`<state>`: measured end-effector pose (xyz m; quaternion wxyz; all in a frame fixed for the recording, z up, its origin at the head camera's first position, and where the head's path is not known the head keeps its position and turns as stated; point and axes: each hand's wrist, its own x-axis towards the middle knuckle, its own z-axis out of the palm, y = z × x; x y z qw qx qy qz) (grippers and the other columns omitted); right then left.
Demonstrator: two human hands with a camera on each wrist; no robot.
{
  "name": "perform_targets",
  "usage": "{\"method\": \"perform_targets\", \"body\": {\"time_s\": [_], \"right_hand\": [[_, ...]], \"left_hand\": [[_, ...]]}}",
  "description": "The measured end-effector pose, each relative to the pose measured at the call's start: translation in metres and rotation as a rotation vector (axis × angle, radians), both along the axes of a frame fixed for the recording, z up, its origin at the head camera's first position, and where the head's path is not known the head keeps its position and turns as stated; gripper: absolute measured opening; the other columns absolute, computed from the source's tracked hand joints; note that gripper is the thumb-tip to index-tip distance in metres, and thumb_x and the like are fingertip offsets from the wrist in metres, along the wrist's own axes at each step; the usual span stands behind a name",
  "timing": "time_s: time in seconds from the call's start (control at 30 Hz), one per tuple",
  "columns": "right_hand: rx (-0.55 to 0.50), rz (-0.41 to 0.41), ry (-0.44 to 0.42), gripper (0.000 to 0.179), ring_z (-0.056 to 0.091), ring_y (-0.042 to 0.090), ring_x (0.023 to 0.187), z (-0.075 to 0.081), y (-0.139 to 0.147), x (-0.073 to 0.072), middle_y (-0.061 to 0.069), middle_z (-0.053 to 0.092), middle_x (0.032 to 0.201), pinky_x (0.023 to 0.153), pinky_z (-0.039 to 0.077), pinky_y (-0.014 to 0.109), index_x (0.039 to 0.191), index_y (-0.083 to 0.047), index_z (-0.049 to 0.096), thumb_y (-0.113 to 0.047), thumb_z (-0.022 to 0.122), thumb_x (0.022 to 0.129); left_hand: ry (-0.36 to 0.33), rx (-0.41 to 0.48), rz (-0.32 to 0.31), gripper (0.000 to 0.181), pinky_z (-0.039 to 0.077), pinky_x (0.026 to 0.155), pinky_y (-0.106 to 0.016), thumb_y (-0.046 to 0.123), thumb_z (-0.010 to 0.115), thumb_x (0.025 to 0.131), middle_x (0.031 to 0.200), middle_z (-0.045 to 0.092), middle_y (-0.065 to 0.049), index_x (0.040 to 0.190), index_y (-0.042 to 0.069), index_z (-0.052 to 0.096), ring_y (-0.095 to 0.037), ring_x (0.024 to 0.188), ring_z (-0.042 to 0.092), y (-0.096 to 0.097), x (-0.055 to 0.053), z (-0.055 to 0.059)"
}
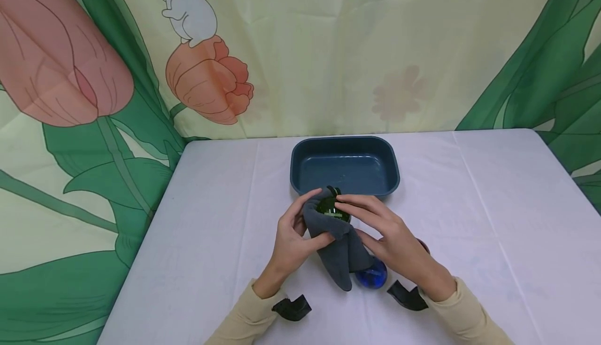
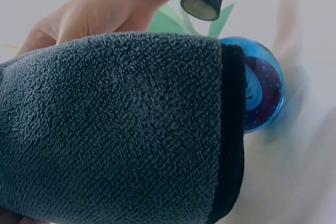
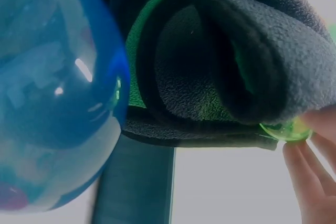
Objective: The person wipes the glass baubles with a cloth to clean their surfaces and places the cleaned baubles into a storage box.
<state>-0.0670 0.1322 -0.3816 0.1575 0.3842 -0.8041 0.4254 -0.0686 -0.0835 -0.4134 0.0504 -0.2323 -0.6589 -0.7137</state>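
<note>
My left hand (image 1: 293, 243) grips a folded dark grey cloth (image 1: 345, 246), its thumb across the front. A shiny, see-through green ball (image 1: 332, 208) sits wrapped in the cloth's upper fold, partly covered. From the other side my right hand (image 1: 394, 235) holds the green ball, fingertips on its top and thumb at the cloth. Below the hanging cloth a see-through blue ball (image 1: 372, 274) lies on the table, large and close in the right wrist view. The cloth's fuzzy side fills most of the left wrist view and overlaps the blue ball (image 2: 265, 85) there.
A dark blue rectangular basin (image 1: 345, 175) stands just beyond my hands. Behind my right hand the edge of a reddish round thing (image 1: 424, 245) shows. The white-covered table (image 1: 216, 219) ends at a printed curtain (image 1: 310, 52) at the back.
</note>
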Motion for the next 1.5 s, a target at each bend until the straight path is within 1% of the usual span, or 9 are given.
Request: {"method": "perform_targets", "body": {"time_s": [0.23,0.43,0.53,0.67,0.8,1.03,1.37,1.43,1.5], "right_hand": [[0.002,-0.011,-0.019,0.081,0.054,0.022,0.126,-0.0007,0.0004,0.0003,0.011,0.056,0.138,0.104,0.041,0.012,0.139,-0.007,0.057,0.022,0.078,0.066],[-0.091,-0.016,-0.156,0.074,0.061,0.02,0.119,-0.0028,0.0008,0.0007,0.008,0.06,0.133,0.093,0.052,0.016,0.138,-0.006,0.058,0.02,0.077,0.071],[-0.073,-0.027,-0.187,0.074,0.061,0.02,0.118,-0.0025,0.0014,0.001,0.006,0.06,0.133,0.093,0.053,0.017,0.138,-0.008,0.057,0.019,0.077,0.072],[-0.034,-0.026,-0.161,0.081,0.057,0.02,0.123,-0.0016,0.0021,0.0007,0.005,0.056,0.138,0.099,0.048,0.015,0.141,-0.011,0.055,0.019,0.079,0.07],[-0.015,-0.003,-0.093,0.085,0.052,0.019,0.13,-0.001,0.0018,0.0002,0.006,0.054,0.143,0.104,0.042,0.012,0.142,-0.012,0.055,0.019,0.08,0.067],[-0.011,0.0,-0.011,0.085,0.056,0.022,0.126,0.0002,0.0007,0.0004,0.009,0.056,0.139,0.102,0.042,0.011,0.138,-0.011,0.059,0.023,0.081,0.063],[0.002,-0.022,0.015,0.087,0.058,0.025,0.122,-0.0005,0.0014,0.0009,0.009,0.057,0.137,0.099,0.043,0.008,0.138,-0.01,0.059,0.024,0.081,0.061],[-0.01,-0.022,-0.005,0.086,0.059,0.025,0.121,-0.0011,0.001,0.0009,0.01,0.058,0.137,0.098,0.045,0.009,0.138,-0.009,0.059,0.024,0.08,0.061],[-0.034,-0.022,-0.059,0.084,0.061,0.025,0.12,-0.0019,0.0009,0.0011,0.011,0.058,0.137,0.096,0.048,0.012,0.138,-0.007,0.058,0.025,0.078,0.064]], "left_hand": [[0.007,-0.005,-0.01,0.071,0.051,0.102,-0.033,0.012,0.081,0.083,0.138,0.052,-0.02,0.145,0.006,0.047,-0.023,0.119,0.062,-0.0011,-0.0001,0.0007],[0.019,-0.016,-0.011,0.071,0.053,0.1,-0.031,0.008,0.081,0.082,0.135,0.054,-0.021,0.144,0.005,0.048,-0.021,0.114,0.064,-0.0012,0.0001,0.0005],[0.025,-0.022,0.002,0.07,0.053,0.099,-0.032,0.003,0.08,0.08,0.135,0.056,-0.021,0.143,0.005,0.049,-0.02,0.112,0.064,-0.0011,0.0001,0.0005],[0.035,-0.022,0.009,0.069,0.053,0.1,-0.032,0.007,0.08,0.081,0.135,0.056,-0.021,0.143,0.004,0.049,-0.021,0.113,0.065,-0.0014,0.0004,0.0005],[0.04,-0.018,0.007,0.068,0.053,0.099,-0.032,0.014,0.08,0.083,0.135,0.056,-0.022,0.143,0.004,0.048,-0.021,0.113,0.065,-0.0014,0.0003,0.0006],[0.039,-0.004,-0.008,0.069,0.053,0.1,-0.033,0.016,0.08,0.084,0.134,0.056,-0.023,0.143,0.003,0.048,-0.021,0.115,0.064,-0.0008,0.0004,0.001],[0.03,-0.008,-0.004,0.07,0.052,0.1,-0.032,0.012,0.081,0.082,0.134,0.057,-0.022,0.143,0.004,0.048,-0.021,0.115,0.064,-0.0002,0.0001,-0.0002],[0.031,-0.007,-0.006,0.07,0.052,0.1,-0.032,0.014,0.081,0.082,0.134,0.056,-0.022,0.143,0.004,0.048,-0.021,0.115,0.064,-0.0002,-0.0002,-0.0007],[0.031,-0.005,-0.008,0.07,0.052,0.101,-0.032,0.014,0.081,0.082,0.135,0.055,-0.021,0.143,0.005,0.048,-0.021,0.114,0.064,-0.0002,-0.0006,-0.0011]]}}
